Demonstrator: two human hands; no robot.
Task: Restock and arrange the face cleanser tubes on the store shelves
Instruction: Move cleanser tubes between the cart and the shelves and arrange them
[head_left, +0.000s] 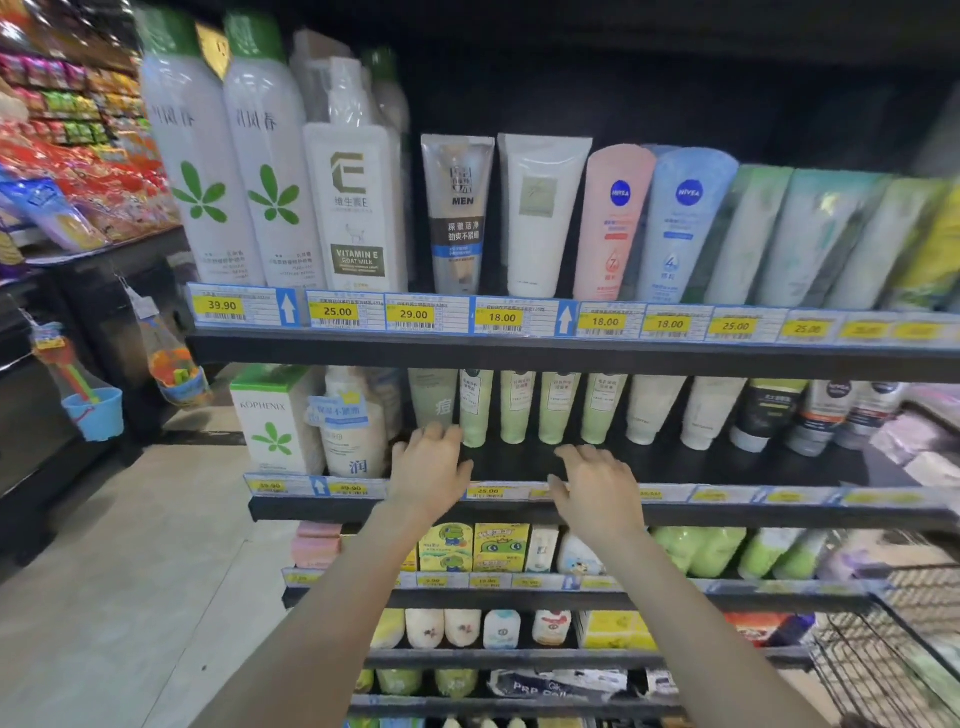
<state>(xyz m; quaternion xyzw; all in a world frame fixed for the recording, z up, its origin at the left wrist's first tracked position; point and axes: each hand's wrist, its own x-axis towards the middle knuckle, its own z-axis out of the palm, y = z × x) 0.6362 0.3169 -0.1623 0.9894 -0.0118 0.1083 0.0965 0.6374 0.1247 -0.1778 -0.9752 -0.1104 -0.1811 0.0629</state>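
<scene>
Two bare hands reach into the second shelf (727, 470) from the top, both with fingers spread and holding nothing. The left hand (430, 465) has its fingertips at the foot of the grey-green plastic cleanser tube (434, 397), possibly touching it; the right hand (597, 491) hovers just below the row of four pale green plastic cleanser tubes (540, 408) at its 12 o'clock. These tubes stand cap-down, set back from the shelf's front lip, with bare dark shelf in front of them. To do this well, I judge each tube should be drawn forward to the price-label strip (488, 491), kept upright with labels facing out and evenly spaced. Narrow tubes likely topple easily, so one hand should steady neighbours. White plastic tubes (680, 410) stand at the right hand's 1 o'clock.
</scene>
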